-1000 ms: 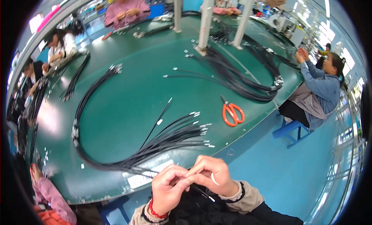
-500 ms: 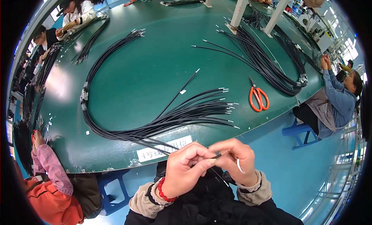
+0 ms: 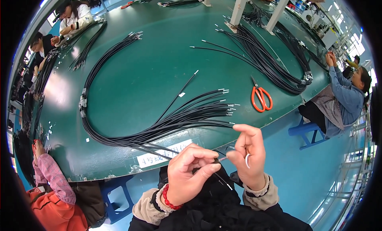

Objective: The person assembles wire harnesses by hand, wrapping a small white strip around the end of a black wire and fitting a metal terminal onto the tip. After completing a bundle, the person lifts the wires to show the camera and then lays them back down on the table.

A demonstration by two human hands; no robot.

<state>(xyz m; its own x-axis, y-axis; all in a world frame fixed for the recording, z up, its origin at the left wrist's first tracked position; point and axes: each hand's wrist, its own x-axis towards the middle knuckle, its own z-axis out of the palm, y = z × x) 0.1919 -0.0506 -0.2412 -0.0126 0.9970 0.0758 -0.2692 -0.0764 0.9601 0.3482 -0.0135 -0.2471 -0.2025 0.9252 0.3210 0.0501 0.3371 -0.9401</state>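
1. So, your left hand has a black cable pinched between thumb and fingers, out over your lap by the table edge. Its pale tip pokes out down and to the right.
2. Your right hand is just beside the left, index finger raised away from the thumb. Can't tell if the thumb grips anything. White band on that hand, btw.
3. Beyond your hands, a cable bundle curves across the green table, partly over a white label.
4. Your orange-handled scissors lie right of the bundle's pale tips.
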